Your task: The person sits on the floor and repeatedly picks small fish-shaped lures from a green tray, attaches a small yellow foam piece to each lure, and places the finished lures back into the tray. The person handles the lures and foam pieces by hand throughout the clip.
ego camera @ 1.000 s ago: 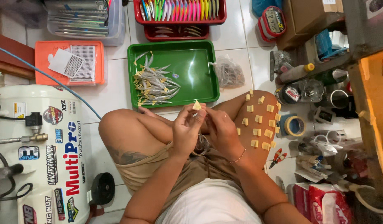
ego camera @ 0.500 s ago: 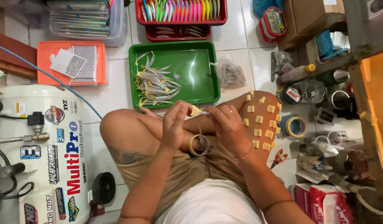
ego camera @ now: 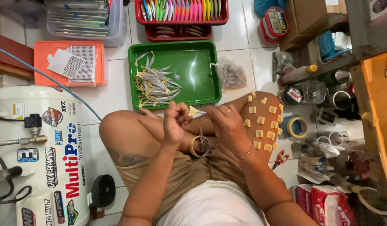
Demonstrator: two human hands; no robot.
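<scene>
L hand [ego camera: 173, 123] is pinched shut near a small silver lure w/ a yellowish tape tab [ego camera: 194, 110]; can't tell if those fingers actually hold it. R hand [ego camera: 228, 125] is curled, fingertips at the lure's other end, seemingly gripping it, though the contact is hidden. The lure sits between both hands, above the lap, just short of the green tray [ego camera: 192, 67].

Risks, as I judge them:
- Lure is thin, slick, pointed: a loose pinch could let it slip onto the tile floor.
- Tape squares [ego camera: 260, 121] stuck in rows on the R thigh could peel off or fold on themselves if the leg shifts.
- Tape roll [ego camera: 197, 146] in the lap rests loosely and may roll away.
- Sticky tab could catch a finger and go on crooked.

Materials: tray is glossy hard plastic, rectangular, raised rim; pile of lures [ego camera: 153, 86] inside is slim, metallic, fish-shaped w/ yellow tabs. Squares look papery, matte, pale yellow. Shorts are soft tan cloth.
</scene>
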